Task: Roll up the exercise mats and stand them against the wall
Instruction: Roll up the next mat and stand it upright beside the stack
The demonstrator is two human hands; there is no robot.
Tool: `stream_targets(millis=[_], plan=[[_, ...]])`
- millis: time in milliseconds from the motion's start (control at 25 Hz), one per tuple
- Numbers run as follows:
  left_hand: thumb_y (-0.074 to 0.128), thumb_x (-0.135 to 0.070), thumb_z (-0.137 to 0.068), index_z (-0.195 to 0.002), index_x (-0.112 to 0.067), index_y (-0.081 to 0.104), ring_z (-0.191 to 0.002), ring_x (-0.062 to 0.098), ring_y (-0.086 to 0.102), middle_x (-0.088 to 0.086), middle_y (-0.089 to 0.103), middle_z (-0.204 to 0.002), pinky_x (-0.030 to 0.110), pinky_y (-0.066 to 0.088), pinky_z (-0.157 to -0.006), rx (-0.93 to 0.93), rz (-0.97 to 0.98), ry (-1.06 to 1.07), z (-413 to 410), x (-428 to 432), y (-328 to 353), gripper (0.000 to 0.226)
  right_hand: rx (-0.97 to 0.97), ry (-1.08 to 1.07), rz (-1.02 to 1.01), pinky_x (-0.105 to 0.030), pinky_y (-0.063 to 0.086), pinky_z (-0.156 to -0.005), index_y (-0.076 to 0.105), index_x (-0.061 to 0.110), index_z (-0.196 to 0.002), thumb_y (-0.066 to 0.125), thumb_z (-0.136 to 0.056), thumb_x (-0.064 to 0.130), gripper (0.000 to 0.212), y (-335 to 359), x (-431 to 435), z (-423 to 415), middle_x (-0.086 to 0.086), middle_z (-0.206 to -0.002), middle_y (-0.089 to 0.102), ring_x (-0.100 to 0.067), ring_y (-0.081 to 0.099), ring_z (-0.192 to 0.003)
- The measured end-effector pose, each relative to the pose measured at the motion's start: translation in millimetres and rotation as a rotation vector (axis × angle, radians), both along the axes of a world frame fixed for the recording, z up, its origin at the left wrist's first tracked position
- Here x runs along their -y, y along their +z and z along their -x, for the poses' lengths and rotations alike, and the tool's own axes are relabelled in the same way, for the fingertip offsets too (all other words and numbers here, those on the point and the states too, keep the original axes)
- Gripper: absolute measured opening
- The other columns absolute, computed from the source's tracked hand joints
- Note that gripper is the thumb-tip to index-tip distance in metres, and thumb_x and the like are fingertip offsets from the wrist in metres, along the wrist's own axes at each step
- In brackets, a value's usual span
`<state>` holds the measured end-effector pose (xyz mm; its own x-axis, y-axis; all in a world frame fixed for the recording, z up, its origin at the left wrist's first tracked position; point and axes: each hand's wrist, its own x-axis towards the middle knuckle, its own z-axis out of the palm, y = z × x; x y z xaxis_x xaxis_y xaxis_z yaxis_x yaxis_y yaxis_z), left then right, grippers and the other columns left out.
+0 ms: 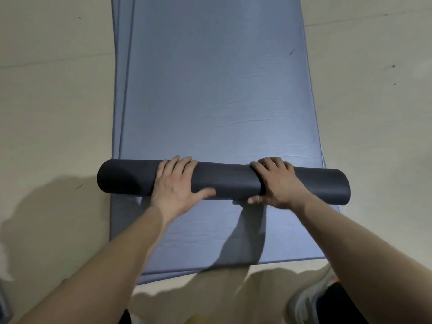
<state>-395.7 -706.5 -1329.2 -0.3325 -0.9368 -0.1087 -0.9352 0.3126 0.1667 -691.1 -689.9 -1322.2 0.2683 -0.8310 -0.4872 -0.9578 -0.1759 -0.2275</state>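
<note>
Dark rolled mat [224, 181] under flat left hand [174, 183], in grip of curled right hand [277, 183]

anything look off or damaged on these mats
The flat blue mat ahead of the dark roll has wrinkled creases right of centre and a dark scuff near its far right edge. The stack sits askew: lower mat edges peek out on the left.

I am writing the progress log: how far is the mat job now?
Done: the near part of the top mat is wound into a dark roll. In hand: left hand presses it, right hand grips it. Left: the long flat blue stretch ahead, the mats beneath, and standing them up; no wall shows.
</note>
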Motion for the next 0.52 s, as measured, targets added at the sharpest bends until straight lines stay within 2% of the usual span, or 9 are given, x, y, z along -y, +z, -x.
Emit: stream_targets(millis=[40,120,240,320,360,400,440,520], plan=[[0.055,-0.088,-0.063,-0.141,-0.014,0.051,-0.135,0.034,0.048,0.005,0.054,-0.144,0.051,0.032,-0.116,0.133,-0.088,-0.081,-3.5,7.0,3.7,0.108,-0.009,0.015,-0.022,-0.053,0.023,-0.116,0.036,0.027,-0.154,0.073,-0.07,0.079,0.105,5.2,14.7,1.6,-0.003,-0.148,0.044,-0.031,0.034,-0.14],[0.065,-0.089,-0.054,-0.149,-0.018,0.038,-0.136,0.028,0.044,0.001,0.047,-0.149,0.047,0.029,-0.117,0.279,-0.224,-0.183,-6.5,28.3,12.4,0.121,-0.106,0.026,0.091,-0.054,0.024,-0.116,0.042,0.027,-0.151,0.073,-0.066,0.081,0.105,11.2,29.3,4.2,-0.005,-0.145,0.048,-0.033,0.041,-0.137],[0.08,-0.078,-0.053,-0.144,-0.024,0.046,-0.12,0.023,0.057,-0.003,0.057,-0.137,0.041,0.043,-0.104,0.111,-0.453,-0.147,-0.4,76.1,25.5,0.11,-0.136,-0.091,0.389,-0.056,0.03,-0.11,0.053,0.015,-0.141,0.069,-0.073,0.073,0.09,8.1,4.0,-5.8,-0.014,-0.136,0.057,-0.04,0.054,-0.124],[0.086,-0.07,-0.054,-0.141,-0.028,0.05,-0.118,0.021,0.058,-0.006,0.06,-0.133,0.038,0.046,-0.098,0.061,-0.624,-0.084,3.4,102.0,30.0,0.103,-0.232,-0.046,0.37,-0.064,0.021,-0.114,0.04,0.009,-0.153,0.08,-0.067,0.064,0.109,-3.8,-12.6,-10.7,-0.022,-0.148,0.046,-0.045,0.043,-0.137],[0.086,-0.071,-0.054,-0.141,-0.028,0.051,-0.122,0.022,0.055,-0.006,0.058,-0.135,0.038,0.045,-0.1,0.054,-0.641,-0.068,4.0,107.4,29.6,0.103,-0.299,-0.01,0.304,-0.066,0.018,-0.115,0.03,0.009,-0.158,0.087,-0.062,0.054,0.121,-8.0,-9.4,-9.2,-0.023,-0.153,0.039,-0.045,0.036,-0.142],[0.083,-0.074,-0.055,-0.143,-0.028,0.051,-0.128,0.023,0.051,-0.005,0.054,-0.14,0.039,0.042,-0.106,0.057,-0.579,-0.064,2.6,108.5,28.5,0.104,-0.336,0.009,0.267,-0.066,0.019,-0.115,0.022,0.01,-0.16,0.09,-0.06,0.046,0.126,-9.9,1.5,-7.5,-0.022,-0.154,0.037,-0.044,0.033,-0.143],[0.078,-0.079,-0.056,-0.146,-0.026,0.047,-0.133,0.025,0.045,-0.002,0.048,-0.146,0.041,0.037,-0.112,0.068,-0.462,-0.06,-1.9,105.8,25.5,0.109,-0.355,0.013,0.254,-0.065,0.022,-0.115,0.018,0.013,-0.159,0.089,-0.061,0.041,0.124,-11.4,16.8,-5.1,-0.019,-0.152,0.038,-0.041,0.035,-0.14],[0.065,-0.09,-0.054,-0.154,-0.023,0.032,-0.138,0.029,0.039,0.003,0.041,-0.152,0.047,0.029,-0.117,0.179,-0.229,-0.097,-10.5,89.7,19.9,0.125,-0.336,0.037,0.218,-0.059,0.03,-0.113,0.017,0.02,-0.155,0.086,-0.063,0.043,0.117,-9.3,49.1,0.1,-0.011,-0.142,0.044,-0.034,0.044,-0.129]])
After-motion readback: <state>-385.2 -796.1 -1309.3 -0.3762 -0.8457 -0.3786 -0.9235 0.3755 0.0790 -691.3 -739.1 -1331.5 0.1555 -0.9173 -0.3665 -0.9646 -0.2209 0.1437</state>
